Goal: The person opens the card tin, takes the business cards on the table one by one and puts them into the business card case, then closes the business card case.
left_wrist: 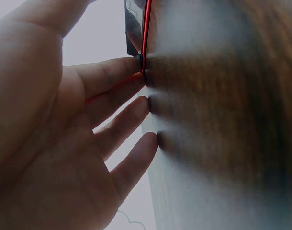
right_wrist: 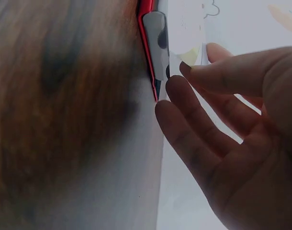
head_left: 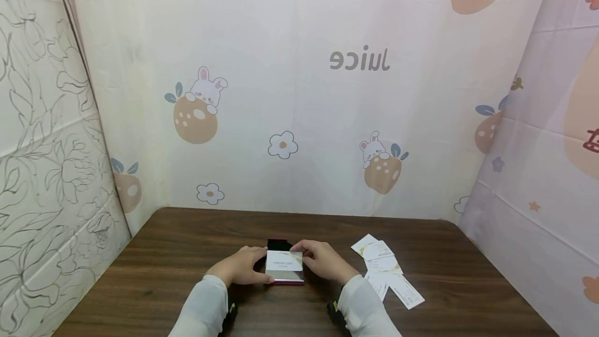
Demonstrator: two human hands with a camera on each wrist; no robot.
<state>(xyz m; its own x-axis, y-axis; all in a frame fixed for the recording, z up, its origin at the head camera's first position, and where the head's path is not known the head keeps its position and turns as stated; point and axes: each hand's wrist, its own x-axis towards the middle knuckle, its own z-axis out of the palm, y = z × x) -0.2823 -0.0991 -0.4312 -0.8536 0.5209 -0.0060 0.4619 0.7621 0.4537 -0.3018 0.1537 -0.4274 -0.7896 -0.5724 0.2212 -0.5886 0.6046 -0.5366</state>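
My left grip (head_left: pixel 241 265) spreads wide against the case (head_left: pixel 287 276); my right grip (head_left: pixel 324 260) seemingly pinches the white card (head_left: pixel 284 260).

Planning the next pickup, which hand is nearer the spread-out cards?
Right. The right hand is at the right side of the case, left of the cards; the left hand is on the case's left, farther away.

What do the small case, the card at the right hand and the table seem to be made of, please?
The case looks like metal, perhaps plastic: smooth, shiny silver with a glossy red edge. The card is probably coated paper or thin plastic: flat, white and printed. The table seems to be wood or wood-look laminate, with dark brown grain.
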